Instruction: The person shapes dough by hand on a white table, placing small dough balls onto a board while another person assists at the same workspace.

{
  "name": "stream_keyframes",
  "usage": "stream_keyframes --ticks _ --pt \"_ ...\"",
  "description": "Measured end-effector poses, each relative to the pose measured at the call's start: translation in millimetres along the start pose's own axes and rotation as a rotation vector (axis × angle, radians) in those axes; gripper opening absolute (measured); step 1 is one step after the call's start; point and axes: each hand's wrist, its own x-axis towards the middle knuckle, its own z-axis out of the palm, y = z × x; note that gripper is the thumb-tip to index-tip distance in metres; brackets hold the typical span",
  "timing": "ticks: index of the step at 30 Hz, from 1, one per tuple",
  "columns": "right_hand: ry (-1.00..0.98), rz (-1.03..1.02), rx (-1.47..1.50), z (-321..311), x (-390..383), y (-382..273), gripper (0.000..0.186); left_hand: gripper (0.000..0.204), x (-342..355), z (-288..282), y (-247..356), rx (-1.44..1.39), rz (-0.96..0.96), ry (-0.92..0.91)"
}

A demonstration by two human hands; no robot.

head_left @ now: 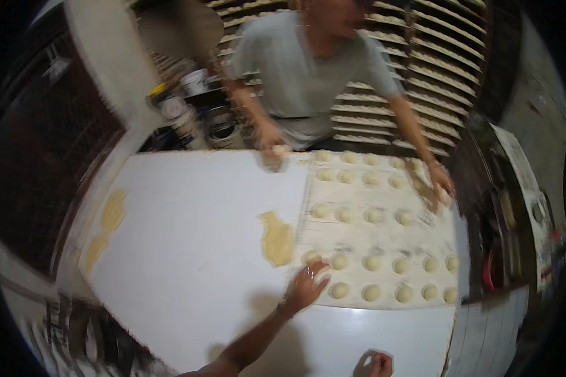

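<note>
My left hand (308,284) reaches to the left edge of a floured board (377,237), its fingers curled round a pale dough ball (321,273), partly hidden. Rows of round dough balls (372,293) lie on the board. Left of that hand, an irregular flat yellow piece of dough (274,242) rests on the white table (188,251). My right hand (376,366) is low at the table's near side, fingers curled; any contents are hidden.
Across the table, a co-worker's two hands (270,139) (440,182) are near dough balls. Behind are tray racks (440,69) and buckets (181,119). Yellow dough scraps (112,212) lie at left; a dark counter with a red container (493,270) stands right.
</note>
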Motion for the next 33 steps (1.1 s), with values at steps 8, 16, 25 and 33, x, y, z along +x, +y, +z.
stream_keyframes --ticks 8,16,25,33 --pt "-0.721 -0.143 -0.103 151.3 -73.2 -67.8 0.015 0.018 -319.0 -190.3 -31.4 -0.075 -0.679 0.085" --pt "-0.908 -0.157 -0.360 316.6 -164.4 -46.1 0.029 0.030 -374.5 -460.3 -222.5 -0.564 -0.711 0.947" --pt "-0.831 -0.091 -0.269 429.7 -263.0 -53.9 0.021 0.039 -334.5 -700.0 -524.6 -0.894 -0.763 1.627" --pt "-0.558 -0.166 -0.353 452.9 -253.0 -73.4 0.026 0.053 -227.6 -770.9 -614.3 -0.201 -1.391 2.019"
